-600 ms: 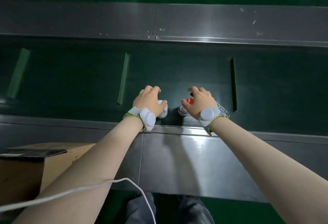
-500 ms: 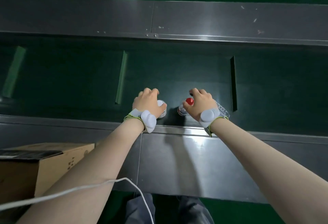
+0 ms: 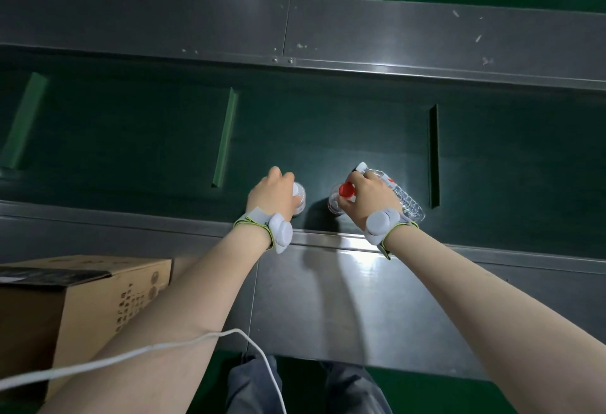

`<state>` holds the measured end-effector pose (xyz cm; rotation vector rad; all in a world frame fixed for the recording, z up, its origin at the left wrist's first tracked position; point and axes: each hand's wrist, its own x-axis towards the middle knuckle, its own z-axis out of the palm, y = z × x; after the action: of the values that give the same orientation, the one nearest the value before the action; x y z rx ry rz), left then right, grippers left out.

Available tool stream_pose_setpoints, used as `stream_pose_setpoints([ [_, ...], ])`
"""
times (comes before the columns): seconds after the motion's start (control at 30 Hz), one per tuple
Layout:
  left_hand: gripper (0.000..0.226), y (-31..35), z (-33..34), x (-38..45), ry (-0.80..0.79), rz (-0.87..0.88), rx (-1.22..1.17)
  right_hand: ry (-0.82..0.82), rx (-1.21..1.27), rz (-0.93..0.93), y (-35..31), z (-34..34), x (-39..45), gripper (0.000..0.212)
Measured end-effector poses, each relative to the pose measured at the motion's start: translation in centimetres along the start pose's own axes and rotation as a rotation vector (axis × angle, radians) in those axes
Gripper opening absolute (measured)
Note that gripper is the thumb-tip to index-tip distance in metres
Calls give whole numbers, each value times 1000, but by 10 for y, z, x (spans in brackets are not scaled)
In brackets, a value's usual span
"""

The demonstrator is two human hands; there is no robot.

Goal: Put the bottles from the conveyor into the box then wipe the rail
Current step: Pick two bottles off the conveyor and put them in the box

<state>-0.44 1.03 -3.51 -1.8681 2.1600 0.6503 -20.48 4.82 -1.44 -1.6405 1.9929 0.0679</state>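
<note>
- Grip: left hand (image 3: 272,195) closed round a white-capped bottle (image 3: 299,195); right hand (image 3: 367,200) closed on a red-capped bottle (image 3: 342,195), with a second clear bottle (image 3: 401,195) lying slantwise under its fingers.
- Location: all three bottles at the near edge of the green conveyor belt (image 3: 147,138); whether lifted clear of it cannot be told.
- Box (image 3: 98,295): cardboard, lower left, below the near rail (image 3: 328,295); contents not visible.
- Progress, as judged: boxing under way, these bottles not yet boxed; rail wipe outstanding, no cloth in view.
</note>
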Motion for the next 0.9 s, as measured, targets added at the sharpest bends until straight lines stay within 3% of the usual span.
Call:
stream_pose_setpoints([
  [0.27, 24, -13, -50, -38, 101, -23, -64, 79, 75, -55, -45, -36, -22, 31],
  [0.5, 21, -45, -138, -115, 244, -85, -179, 179, 180, -247, -127, -86, -67, 30],
  [0.9, 25, -190, -283, -261, 640, -101, -293, 391, 330, -562, -320, -146, -176, 31],
])
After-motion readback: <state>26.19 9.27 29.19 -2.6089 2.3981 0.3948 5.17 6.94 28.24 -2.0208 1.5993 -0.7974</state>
